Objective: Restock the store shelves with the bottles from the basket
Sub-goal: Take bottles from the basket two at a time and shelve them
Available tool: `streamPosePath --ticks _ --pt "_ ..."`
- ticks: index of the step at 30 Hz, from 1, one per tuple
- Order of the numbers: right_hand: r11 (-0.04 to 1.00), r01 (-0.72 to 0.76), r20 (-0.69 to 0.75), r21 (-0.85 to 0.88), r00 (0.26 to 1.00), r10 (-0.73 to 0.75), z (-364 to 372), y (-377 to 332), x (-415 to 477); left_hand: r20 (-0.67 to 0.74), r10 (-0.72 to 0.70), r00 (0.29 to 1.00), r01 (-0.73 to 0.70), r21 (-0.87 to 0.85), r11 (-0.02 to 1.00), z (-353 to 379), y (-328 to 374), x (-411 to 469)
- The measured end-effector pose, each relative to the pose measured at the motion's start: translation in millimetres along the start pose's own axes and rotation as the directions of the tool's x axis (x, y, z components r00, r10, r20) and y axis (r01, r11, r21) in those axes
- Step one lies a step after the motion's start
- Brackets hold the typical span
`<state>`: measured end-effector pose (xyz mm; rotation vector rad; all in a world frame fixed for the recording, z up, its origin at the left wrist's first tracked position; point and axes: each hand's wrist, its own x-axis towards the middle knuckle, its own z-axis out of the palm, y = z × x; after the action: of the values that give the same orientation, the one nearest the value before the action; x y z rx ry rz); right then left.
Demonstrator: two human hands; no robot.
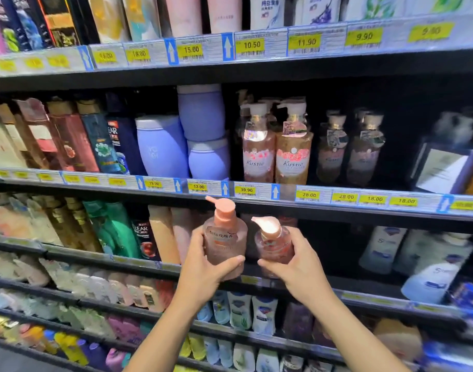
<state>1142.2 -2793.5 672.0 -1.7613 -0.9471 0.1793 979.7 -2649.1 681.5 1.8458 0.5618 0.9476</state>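
Your left hand wraps its fingers around a taller pink pump bottle, thumb across the front. Your right hand grips a shorter pink pump bottle the same way. Both bottles stand upright and just beside each other, raised in front of the dark gap on the shelf behind them. One shelf higher, two Kustie pump bottles stand side by side above the 39.90 price tag.
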Motion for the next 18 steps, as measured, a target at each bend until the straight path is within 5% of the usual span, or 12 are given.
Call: streamPosePath --ticks 18 --pt "0.969 -0.215 -0.158 -0.119 0.968 0.195 10.4 52.5 27.3 0.081 -0.016 0.997 0.012 0.043 0.999 50.4 -73.5 41.4"
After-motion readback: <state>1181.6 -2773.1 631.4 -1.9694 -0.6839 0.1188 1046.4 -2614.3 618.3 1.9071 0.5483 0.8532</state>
